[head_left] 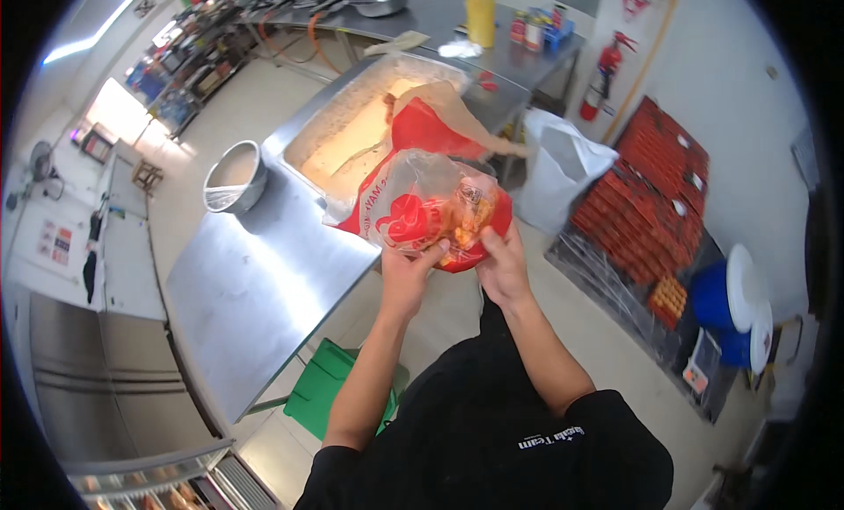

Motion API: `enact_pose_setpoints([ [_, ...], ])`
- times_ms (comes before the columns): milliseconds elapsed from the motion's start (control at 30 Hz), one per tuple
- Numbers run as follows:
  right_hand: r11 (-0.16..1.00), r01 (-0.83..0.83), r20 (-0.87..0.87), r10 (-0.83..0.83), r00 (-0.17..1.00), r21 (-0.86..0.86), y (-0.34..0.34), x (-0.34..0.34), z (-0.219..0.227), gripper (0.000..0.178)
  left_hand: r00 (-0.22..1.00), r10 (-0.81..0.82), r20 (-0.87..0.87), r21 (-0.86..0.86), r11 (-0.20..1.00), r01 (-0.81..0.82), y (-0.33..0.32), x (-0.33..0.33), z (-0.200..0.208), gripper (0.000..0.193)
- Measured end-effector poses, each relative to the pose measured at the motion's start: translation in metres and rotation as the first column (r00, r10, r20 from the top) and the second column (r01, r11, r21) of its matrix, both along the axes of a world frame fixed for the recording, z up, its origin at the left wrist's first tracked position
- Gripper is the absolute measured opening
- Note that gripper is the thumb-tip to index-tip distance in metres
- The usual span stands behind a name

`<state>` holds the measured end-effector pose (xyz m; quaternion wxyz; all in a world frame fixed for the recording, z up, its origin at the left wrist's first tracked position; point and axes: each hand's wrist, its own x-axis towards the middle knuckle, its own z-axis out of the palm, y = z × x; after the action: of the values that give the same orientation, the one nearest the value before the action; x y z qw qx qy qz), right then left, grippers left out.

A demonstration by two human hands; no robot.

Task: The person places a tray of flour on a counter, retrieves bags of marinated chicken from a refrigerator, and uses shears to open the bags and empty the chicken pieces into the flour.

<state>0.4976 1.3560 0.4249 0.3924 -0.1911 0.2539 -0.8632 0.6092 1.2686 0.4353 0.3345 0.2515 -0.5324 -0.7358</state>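
Observation:
Both my hands hold a plastic bag [406, 218], part clear and part red with white print, in front of my body. Orange food pieces [475, 215] show through its clear side. My left hand [410, 277] grips the lower left of the bag, with the thumb on its front. My right hand [505, 268] is closed on the lower right edge. Just behind lies a red and tan sheet-like piece [431, 123]; I cannot tell whether it belongs to the same bag. It partly covers a large metal tray [431, 64] of pale powder.
A steel table [264, 281] holds the tray and a metal bowl [252, 196]. Below stands a green bin [323, 391]. On the right are a white sack [554, 180], stacked red egg trays [633, 220], blue tubs [708, 290] and a fire extinguisher [605, 75].

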Motion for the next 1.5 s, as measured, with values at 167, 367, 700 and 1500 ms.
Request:
enact_pose_setpoints([
  [167,0.98,-0.196,-0.099,0.198,0.975,0.027,-0.076,-0.074,0.001,0.044,0.993,0.104,-0.062,-0.036,0.994,-0.106,-0.061,-0.043,0.009,0.027],
  [367,0.976,-0.207,-0.073,0.212,0.975,0.071,-0.14,-0.137,0.005,0.031,0.994,0.09,-0.068,-0.016,0.996,-0.091,-0.099,-0.093,0.023,0.042],
  [700,0.961,-0.233,-0.178,0.259,0.949,0.151,-0.197,-0.175,0.002,0.035,0.908,0.407,-0.1,0.055,0.913,-0.404,-0.144,-0.144,0.01,0.043],
  [1500,0.944,-0.301,-0.25,0.326,0.912,0.136,-0.25,-0.148,0.035,0.044,0.991,0.085,0.1,-0.2,0.978,-0.064,-0.219,-0.092,0.021,0.058],
])
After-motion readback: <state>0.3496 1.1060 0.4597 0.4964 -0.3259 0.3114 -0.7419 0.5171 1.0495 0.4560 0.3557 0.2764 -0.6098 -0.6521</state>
